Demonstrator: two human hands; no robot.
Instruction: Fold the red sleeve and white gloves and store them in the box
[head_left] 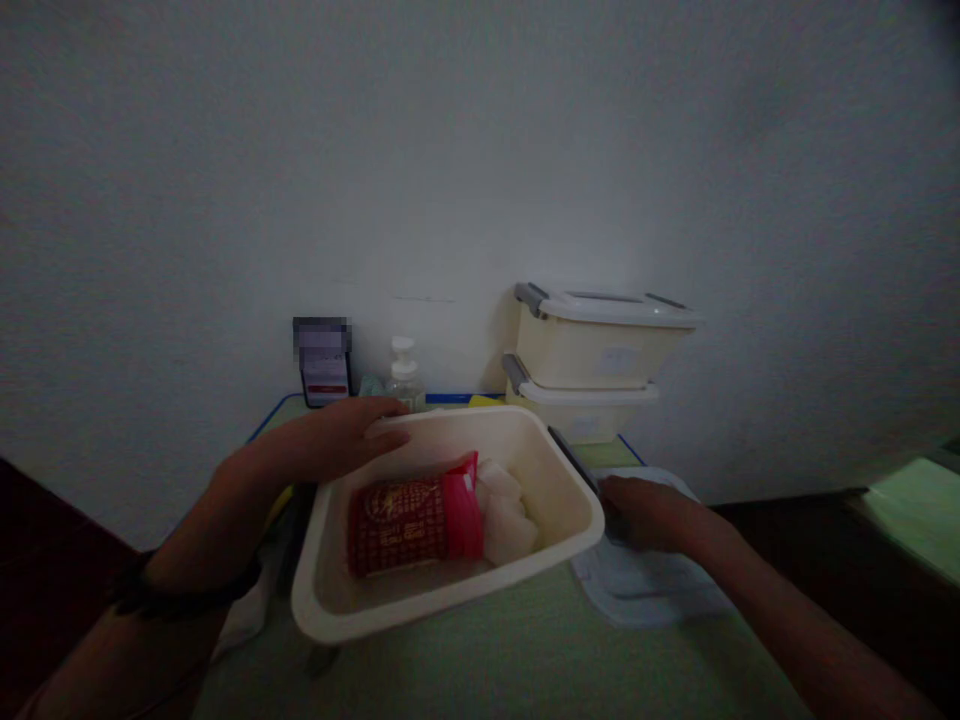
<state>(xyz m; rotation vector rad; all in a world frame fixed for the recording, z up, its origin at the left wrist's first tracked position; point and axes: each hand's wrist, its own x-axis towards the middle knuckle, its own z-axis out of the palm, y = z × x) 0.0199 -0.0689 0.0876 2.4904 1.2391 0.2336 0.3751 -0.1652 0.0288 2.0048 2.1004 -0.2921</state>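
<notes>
An open cream storage box (pixel 442 597) is tilted above the table in front of me. Inside it lie a red packet with gold print (pixel 397 525) and some crumpled white material (pixel 510 520) that looks like tissue. My left hand (pixel 341 437) grips the far left rim, its thumb reaching over into the box. On the right side, my right hand (pixel 645 512) is closed at the dark grey latch (pixel 574 458); its fingertips are partly hidden. A pale translucent lid (pixel 637 590) lies on the table under my right hand.
Two lidded cream boxes (pixel 592 350) stand stacked by the wall at the back right. A pump bottle (pixel 403 375) and an upright phone (pixel 326 365) stand at the back left. The green table (pixel 480 660) has a blue edge.
</notes>
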